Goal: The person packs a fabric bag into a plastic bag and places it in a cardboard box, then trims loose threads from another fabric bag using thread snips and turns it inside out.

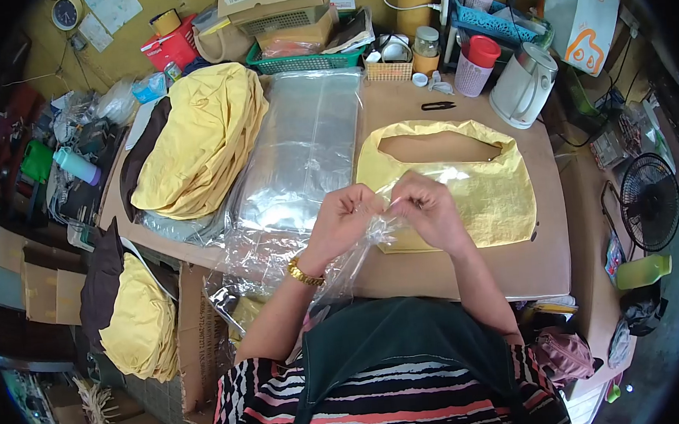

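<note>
The thin clear plastic sleeve (382, 230) is bunched between the person's 2 hands, above the left part of a flat pale-yellow fabric bag (473, 206) with a long cut-out opening, which lies on the brown-topped desk (544, 265). The left hand (345, 218) is nearly closed, thumb against curled fingers, pinching the film; the right hand (427, 204) pinches it too, its fingertips close beside the left's. Whether the film touches the bag cannot be told.

The likeliest trouble is a tear or stretched edge, should the pinched film be pulled apart too hard. Clinging layers could make the grip slip, and the loose folds might catch on the gold-coloured metal wristwatch (306, 272). Film trailing leftward could also drag the slippery stack of clear plastic (303, 140) out of line.

Counted: 1 sleeve in hand, 1 pale-yellow bag laid flat, 1 plastic stack whose sheets cannot be counted, and 2 heaps of yellow fabric, the larger heap (196, 135) on the desk and the smaller heap (137, 321) lower at the left. Beyond stand 1 pink tumbler with a red lid (473, 76) and 1 white electric kettle (525, 87), with 1 pair of small black snips (438, 106) lying nearer.
</note>
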The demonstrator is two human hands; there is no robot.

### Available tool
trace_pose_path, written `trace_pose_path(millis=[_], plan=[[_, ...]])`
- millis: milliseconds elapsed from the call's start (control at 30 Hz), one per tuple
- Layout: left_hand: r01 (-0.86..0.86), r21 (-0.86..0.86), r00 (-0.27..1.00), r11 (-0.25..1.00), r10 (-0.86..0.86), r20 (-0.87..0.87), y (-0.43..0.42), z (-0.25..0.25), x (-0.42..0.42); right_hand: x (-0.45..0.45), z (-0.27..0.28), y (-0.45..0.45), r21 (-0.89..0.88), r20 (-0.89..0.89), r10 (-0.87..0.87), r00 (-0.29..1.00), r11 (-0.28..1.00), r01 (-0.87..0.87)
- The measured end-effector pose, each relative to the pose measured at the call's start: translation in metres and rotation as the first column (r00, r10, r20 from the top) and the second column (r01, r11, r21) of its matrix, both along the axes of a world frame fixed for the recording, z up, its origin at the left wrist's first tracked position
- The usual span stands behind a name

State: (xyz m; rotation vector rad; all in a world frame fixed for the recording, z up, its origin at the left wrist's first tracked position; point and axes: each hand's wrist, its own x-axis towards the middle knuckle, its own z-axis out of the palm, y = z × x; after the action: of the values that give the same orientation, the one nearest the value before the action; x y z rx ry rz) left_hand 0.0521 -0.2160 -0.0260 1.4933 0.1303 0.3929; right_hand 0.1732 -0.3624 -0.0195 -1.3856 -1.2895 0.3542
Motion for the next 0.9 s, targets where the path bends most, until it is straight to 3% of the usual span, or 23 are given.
trace_pose_path(millis=[33,67,100,133,200,233,300,333,400,433,467,533,567,600,667,733,800,867,900], plan=[[-0.002,-0.002,1.000,1.000,0.002,0.001,0.004,0.004,-0.001,0.003,-0.006,0.002,0.022,-0.109,-0.135,0.985,0.990,0.138],[0.193,0.085,0.974,0.977,-0.180,-0.137,0.011,0.012,-0.004,0.005,-0.010,0.003,0.030,-0.219,-0.261,0.940,0.961,0.274],[0.387,0.143,0.897,0.911,-0.336,-0.286,0.015,0.017,-0.006,0.003,-0.002,0.000,0.003,-0.363,-0.201,0.910,0.976,0.217],[0.381,0.145,0.900,0.913,-0.331,-0.282,0.016,0.019,-0.005,0.002,0.005,-0.002,0.004,-0.359,-0.196,0.912,0.977,0.211],[0.261,0.143,0.964,0.955,-0.251,-0.082,0.017,0.021,-0.004,0.000,0.014,-0.007,-0.086,-0.405,0.085,0.910,0.988,-0.130],[0.255,0.143,0.966,0.956,-0.245,-0.080,0.018,0.025,-0.004,0.004,0.011,-0.009,-0.086,-0.404,0.090,0.910,0.987,-0.136],[0.171,-0.186,0.985,0.968,-0.164,0.055,0.020,0.038,-0.005,0.014,0.007,-0.011,-0.086,-0.185,0.020,0.982,0.996,-0.037],[0.168,-0.187,0.985,0.968,-0.159,0.059,0.022,0.043,-0.007,0.014,0.008,-0.009,-0.088,-0.182,0.024,0.983,0.995,-0.041],[0.416,-0.039,0.895,0.909,-0.417,-0.158,0.030,0.051,-0.012,0.014,0.015,-0.005,0.175,-0.302,-0.246,0.921,0.936,0.307],[0.530,0.270,0.843,0.804,-0.462,-0.278,0.037,0.050,-0.008,0.019,0.015,-0.006,0.249,-0.408,-0.156,0.899,0.929,0.275],[0.528,0.271,0.843,0.805,-0.461,-0.276,0.043,0.055,-0.006,0.018,0.017,-0.010,0.250,-0.407,-0.155,0.900,0.929,0.273],[0.582,0.131,0.735,0.803,-0.449,-0.508,0.051,0.065,-0.005,0.014,0.024,-0.019,0.049,-0.634,0.024,0.773,0.999,0.010],[0.299,0.078,0.929,0.951,-0.271,-0.253,0.047,0.058,-0.008,0.018,0.022,-0.020,-0.143,-0.259,0.095,0.961,0.980,-0.135],[0.300,0.080,0.929,0.951,-0.272,-0.252,0.054,0.063,-0.006,0.021,0.018,-0.020,-0.142,-0.257,0.094,0.962,0.981,-0.134],[0.285,-0.262,0.958,0.922,-0.279,0.061,0.077,0.079,0.002,0.021,0.010,-0.021,-0.384,-0.308,0.309,0.900,0.825,-0.415],[0.305,-0.316,0.952,0.898,-0.277,0.132,0.081,0.090,0.006,0.029,0.015,-0.019,-0.381,-0.417,0.346,0.841,0.773,-0.507],[0.322,-0.370,0.944,0.871,-0.266,0.196,0.093,0.095,0.011,0.038,0.022,-0.021,-0.214,0.136,0.280,0.950,0.945,-0.247],[0.578,-0.596,0.816,0.558,-0.374,0.441,0.115,0.099,0.016,0.049,0.022,-0.034,-0.144,-0.218,0.155,0.963,0.971,-0.189],[0.576,-0.599,0.818,0.557,-0.374,0.438,0.110,0.102,0.009,0.054,0.022,-0.038,-0.063,-0.379,0.106,0.919,0.988,-0.140]])
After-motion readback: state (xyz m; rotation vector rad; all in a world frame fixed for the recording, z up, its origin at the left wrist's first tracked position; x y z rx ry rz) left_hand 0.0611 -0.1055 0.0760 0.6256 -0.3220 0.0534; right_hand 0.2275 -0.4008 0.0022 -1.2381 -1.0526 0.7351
